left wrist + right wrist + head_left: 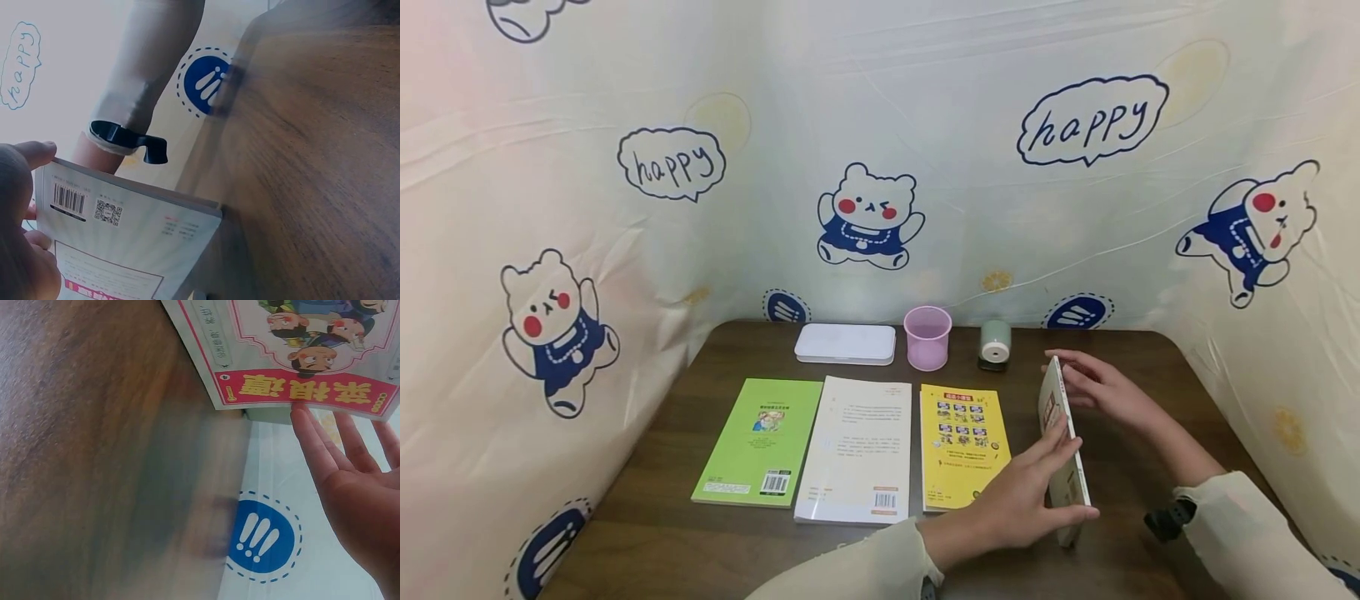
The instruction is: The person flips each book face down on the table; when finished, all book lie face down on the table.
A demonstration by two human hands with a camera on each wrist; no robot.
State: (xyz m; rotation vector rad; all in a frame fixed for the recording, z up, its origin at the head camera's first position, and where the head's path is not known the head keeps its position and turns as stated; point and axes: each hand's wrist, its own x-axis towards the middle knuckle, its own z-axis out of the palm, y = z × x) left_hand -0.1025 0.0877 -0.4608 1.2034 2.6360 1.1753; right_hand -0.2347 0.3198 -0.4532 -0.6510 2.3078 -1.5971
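Observation:
A thin book (pixel 1063 467) stands upright on its edge at the right of the table. My left hand (pixel 1011 500) pinches its near end, the thumb on the near edge and the fingers on the left face. The left wrist view shows that book's back cover (pixel 119 231) with a barcode and a QR code. On the other side, the front cover (pixel 312 350) has cartoon figures and a red title band. My right hand (pixel 1105 392) is at the far end, its straight fingers (pixel 319 440) touching the edge.
Left of the upright book lie a yellow book (pixel 962 450), a white book (pixel 857 450) and a green book (pixel 760 442) in a row. Behind them stand a white case (pixel 846 343), a pink cup (pixel 928 340) and a green pencil sharpener (pixel 995 343). Printed cloth (pixel 970 208) surrounds the table.

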